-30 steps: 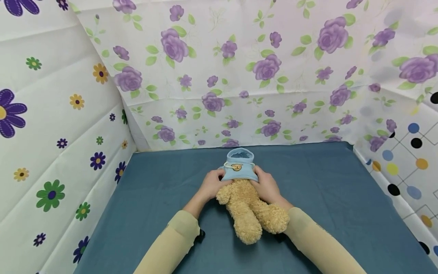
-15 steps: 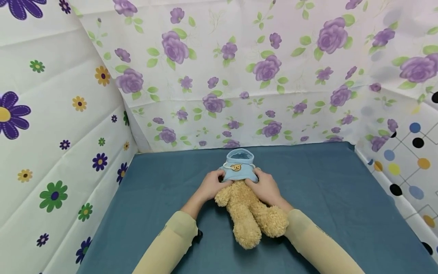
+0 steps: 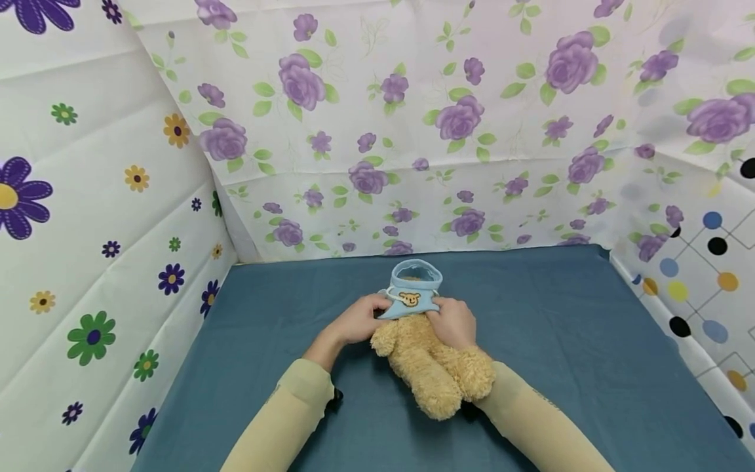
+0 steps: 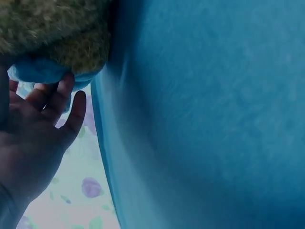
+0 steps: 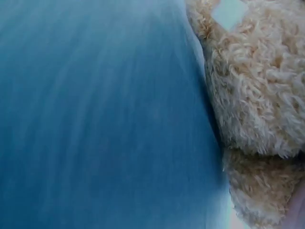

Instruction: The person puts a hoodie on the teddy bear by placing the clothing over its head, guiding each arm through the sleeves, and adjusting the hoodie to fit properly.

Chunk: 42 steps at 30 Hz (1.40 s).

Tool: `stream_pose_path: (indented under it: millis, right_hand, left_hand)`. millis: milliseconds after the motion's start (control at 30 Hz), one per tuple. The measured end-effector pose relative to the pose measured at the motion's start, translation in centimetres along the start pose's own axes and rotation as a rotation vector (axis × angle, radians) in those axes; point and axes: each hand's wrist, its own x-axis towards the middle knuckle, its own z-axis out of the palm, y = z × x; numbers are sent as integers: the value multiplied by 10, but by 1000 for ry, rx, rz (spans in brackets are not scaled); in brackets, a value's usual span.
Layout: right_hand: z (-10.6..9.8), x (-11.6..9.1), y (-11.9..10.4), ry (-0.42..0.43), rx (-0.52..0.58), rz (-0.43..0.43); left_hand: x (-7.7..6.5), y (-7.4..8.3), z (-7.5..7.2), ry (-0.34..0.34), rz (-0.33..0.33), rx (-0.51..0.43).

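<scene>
In the head view a plush teddy bear [image 3: 427,367] with curly tan fur points its legs toward me. A small light blue doll sweater [image 3: 407,308] with a bear-face patch and a white cord covers its upper end, and a bit of tan fur shows inside the collar opening. My left hand [image 3: 358,320] pinches the hem's left corner; my right hand [image 3: 455,322] grips the right corner, beside the bear's body. The left wrist view shows the left hand's fingers [image 4: 64,90] at the blue cloth under the fur. Fur hides most of the right hand in its wrist view.
A blue-grey cloth covers the table [image 3: 560,341]. Behind it hangs a white curtain [image 3: 501,177] with purple roses. Flower-printed sheeting [image 3: 106,196] stands on the left, dotted sheeting [image 3: 702,295] on the right.
My right hand has shifted inward and turned with the hem's corner. The collar has tipped toward me, showing tan fur inside, and the bear's near leg has swung right.
</scene>
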Motion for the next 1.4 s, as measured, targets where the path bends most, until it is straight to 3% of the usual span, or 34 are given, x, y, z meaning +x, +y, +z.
stream_pose_path:
  millis: [167, 233, 333, 433, 567, 633, 733, 833, 867, 967, 1033, 1133, 1233, 1300, 1400]
  right_hand:
    - [3, 4, 2, 64, 90, -95]
    - [1, 4, 7, 8, 108, -156]
    - [-8, 5, 16, -149, 135, -260]
    - [-20, 8, 27, -270, 115, -362]
    - [-22, 12, 35, -224, -15, -434]
    - [-18, 14, 36, -172, -49, -419]
    - [-10, 17, 37, -144, -13, -350]
    - [-6, 18, 37, -155, 18, -256]
    - [-4, 17, 36, -165, 27, -232]
    - [-1, 16, 34, -201, 39, -180]
    - [0, 13, 31, -216, 41, -148]
    - [2, 9, 26, -201, 22, -103]
    - [2, 6, 20, -170, -34, -59]
    - [2, 5, 17, -159, -72, -33]
    - [0, 6, 14, -181, -86, 13]
  left_hand:
    - [-5, 1, -7, -22, -104, 0]
    - [-7, 1, -9, -17, -171, -10]
    - [-10, -1, -8, -1, -235, -26]
    - [-9, -5, -6, 29, -236, -30]
    - [-2, -9, 4, 126, -166, 45]
    - [2, -11, 12, 201, -125, 96]
    - [6, -12, 23, 311, -101, 149]
    - [9, -11, 30, 367, -120, 100]
    - [9, -11, 31, 374, -141, 42]
    - [11, -13, 32, 366, -144, 22]
    - [13, -20, 33, 357, -147, 69]
    - [16, -33, 36, 373, -117, 224]
    - [15, -27, 36, 384, -161, 279]
    - [12, -14, 34, 375, -214, 309]
    - [7, -7, 28, 324, -215, 314]
